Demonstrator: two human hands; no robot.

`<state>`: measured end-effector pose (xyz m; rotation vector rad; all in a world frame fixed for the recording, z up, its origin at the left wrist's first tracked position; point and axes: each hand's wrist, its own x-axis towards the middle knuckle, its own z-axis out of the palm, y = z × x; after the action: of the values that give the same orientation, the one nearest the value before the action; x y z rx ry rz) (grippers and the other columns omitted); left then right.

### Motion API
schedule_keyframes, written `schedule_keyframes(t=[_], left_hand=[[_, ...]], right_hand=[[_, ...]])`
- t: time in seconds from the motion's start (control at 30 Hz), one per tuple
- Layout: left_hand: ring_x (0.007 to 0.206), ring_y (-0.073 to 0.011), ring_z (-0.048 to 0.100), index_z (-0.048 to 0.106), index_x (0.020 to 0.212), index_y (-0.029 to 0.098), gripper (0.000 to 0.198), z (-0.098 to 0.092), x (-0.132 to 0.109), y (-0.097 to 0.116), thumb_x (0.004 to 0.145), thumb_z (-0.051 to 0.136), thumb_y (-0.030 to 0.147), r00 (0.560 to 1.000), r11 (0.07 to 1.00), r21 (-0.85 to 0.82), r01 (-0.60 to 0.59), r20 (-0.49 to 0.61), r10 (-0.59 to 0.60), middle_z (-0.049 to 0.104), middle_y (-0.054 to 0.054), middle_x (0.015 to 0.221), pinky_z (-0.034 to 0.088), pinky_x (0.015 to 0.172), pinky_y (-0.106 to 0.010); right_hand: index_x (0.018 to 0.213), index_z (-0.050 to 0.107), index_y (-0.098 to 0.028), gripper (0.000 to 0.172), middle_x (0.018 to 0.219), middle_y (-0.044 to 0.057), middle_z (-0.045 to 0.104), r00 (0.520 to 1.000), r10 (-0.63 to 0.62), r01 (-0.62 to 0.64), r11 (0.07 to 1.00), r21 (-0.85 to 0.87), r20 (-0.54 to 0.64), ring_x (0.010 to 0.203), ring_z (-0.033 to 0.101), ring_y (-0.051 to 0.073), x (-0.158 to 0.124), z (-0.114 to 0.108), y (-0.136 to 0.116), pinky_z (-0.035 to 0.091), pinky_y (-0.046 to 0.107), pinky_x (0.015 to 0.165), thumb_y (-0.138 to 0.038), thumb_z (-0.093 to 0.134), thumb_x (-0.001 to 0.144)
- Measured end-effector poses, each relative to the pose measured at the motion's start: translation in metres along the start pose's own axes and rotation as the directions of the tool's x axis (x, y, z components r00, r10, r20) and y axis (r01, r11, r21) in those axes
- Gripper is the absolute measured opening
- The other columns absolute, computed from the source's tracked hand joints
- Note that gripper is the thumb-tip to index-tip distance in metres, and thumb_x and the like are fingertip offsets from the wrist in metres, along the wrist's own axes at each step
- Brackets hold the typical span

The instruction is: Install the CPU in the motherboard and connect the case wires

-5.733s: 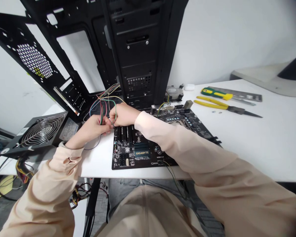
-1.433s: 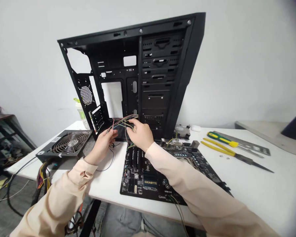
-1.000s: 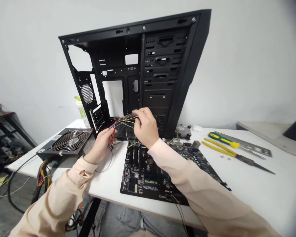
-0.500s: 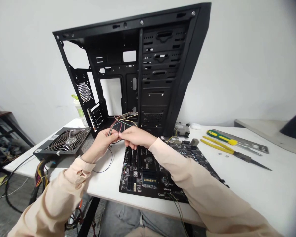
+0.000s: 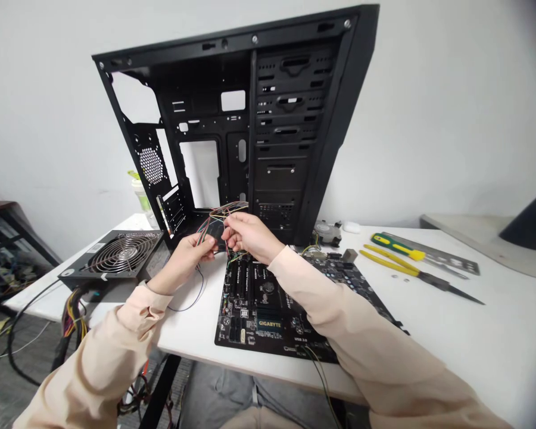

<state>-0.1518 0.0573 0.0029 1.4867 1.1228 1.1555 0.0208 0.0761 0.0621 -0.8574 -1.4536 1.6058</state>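
Thin coloured wires (image 5: 227, 208) come out of the low front of the black computer case (image 5: 252, 137) and run to my hands. My left hand (image 5: 188, 255) is closed, thumb against fingers, on a bundle of these wires. To its right, my right hand (image 5: 249, 233) pinches a reddish wire, a little apart from the left fingertips. The wires' tips are too small to make out. Just below my right hand, the black motherboard (image 5: 268, 325) lies flat on the white table, partly covered by my right sleeve.
A power supply (image 5: 116, 253) with a fan grille sits left, its cables hanging over the edge. A CPU cooler (image 5: 327, 232) stands behind the motherboard. At right lie yellow-handled pliers (image 5: 388, 260), a green-yellow screwdriver (image 5: 397, 245) and a metal plate (image 5: 458, 260).
My right hand has moved up and slightly right, away from my left fingertips, drawing a wire apart from the bundle. My left hand stays nearly in place.
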Motion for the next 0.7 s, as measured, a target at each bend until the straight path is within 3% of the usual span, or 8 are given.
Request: schedule_keyframes(t=[0.17, 0.27, 0.4, 0.57, 0.63, 0.7], left_hand=[[0.052, -0.0063, 0.05, 0.059, 0.084, 0.012, 0.016, 0.007, -0.007, 0.009, 0.09, 0.061, 0.028, 0.991, 0.996, 0.029, 0.083, 0.101, -0.086, 0.056, 0.004, 0.069, 0.044, 0.048, -0.019], [0.046, -0.0051, 0.044, 0.059, 0.076, 0.014, 0.019, 0.01, -0.009, 0.015, 0.08, 0.071, 0.027, 0.989, 0.995, 0.022, 0.099, 0.112, -0.101, 0.051, 0.007, 0.059, 0.036, 0.043, -0.017], [0.043, -0.0056, 0.042, 0.058, 0.068, 0.016, 0.026, 0.013, -0.009, 0.018, 0.064, 0.078, 0.031, 0.99, 0.994, 0.032, 0.102, 0.095, -0.104, 0.052, 0.006, 0.055, 0.031, 0.041, -0.019], [0.043, -0.006, 0.043, 0.056, 0.064, 0.016, 0.022, 0.015, -0.009, 0.019, 0.061, 0.074, 0.029, 0.99, 0.992, 0.09, 0.089, 0.103, -0.098, 0.053, 0.005, 0.055, 0.034, 0.044, -0.02], [0.044, -0.0068, 0.045, 0.056, 0.064, 0.017, 0.021, 0.016, -0.009, 0.018, 0.063, 0.072, 0.03, 0.987, 0.991, 0.109, 0.083, 0.128, -0.097, 0.053, 0.005, 0.055, 0.036, 0.046, -0.02], [0.046, -0.008, 0.047, 0.056, 0.065, 0.017, 0.02, 0.016, -0.009, 0.017, 0.064, 0.071, 0.03, 0.983, 0.988, 0.131, 0.082, 0.151, -0.101, 0.054, 0.005, 0.055, 0.038, 0.048, -0.021]], right_hand=[[0.077, 0.049, -0.016, 0.019, 0.051, -0.005, 0.056, 0.995, 0.041, -0.041, 0.999, 0.0, 0.086, 0.039, 0.051, 0.005, -0.004, 0.001, -0.003, 0.043, 0.014, 0.04, -0.005, 0.044, 0.091], [0.076, 0.049, -0.016, 0.02, 0.053, -0.005, 0.057, 0.995, 0.051, -0.051, 0.999, -0.002, 0.09, 0.041, 0.052, 0.005, -0.005, 0.0, -0.003, 0.045, 0.014, 0.043, -0.004, 0.043, 0.091], [0.073, 0.046, -0.016, 0.022, 0.055, -0.005, 0.055, 0.996, 0.056, -0.054, 0.998, -0.026, 0.063, 0.045, 0.054, 0.004, -0.001, -0.001, 0.002, 0.047, 0.014, 0.047, -0.006, 0.043, 0.092], [0.068, 0.052, -0.014, 0.021, 0.057, -0.002, 0.057, 0.996, 0.091, -0.089, 0.986, -0.144, 0.013, 0.048, 0.054, 0.007, -0.003, 0.001, -0.008, 0.049, 0.02, 0.052, -0.002, 0.05, 0.085], [0.071, 0.061, -0.013, 0.014, 0.063, 0.0, 0.061, 1.0, 0.017, -0.022, 0.969, -0.245, -0.023, 0.056, 0.056, 0.008, -0.019, -0.002, -0.026, 0.049, 0.021, 0.059, 0.0, 0.061, 0.078], [0.087, 0.067, -0.015, 0.013, 0.082, 0.002, 0.066, 0.928, -0.359, 0.257, 0.808, -0.53, -0.098, 0.076, 0.063, 0.012, -0.045, -0.012, -0.047, 0.051, 0.025, 0.073, -0.008, 0.068, 0.076]])
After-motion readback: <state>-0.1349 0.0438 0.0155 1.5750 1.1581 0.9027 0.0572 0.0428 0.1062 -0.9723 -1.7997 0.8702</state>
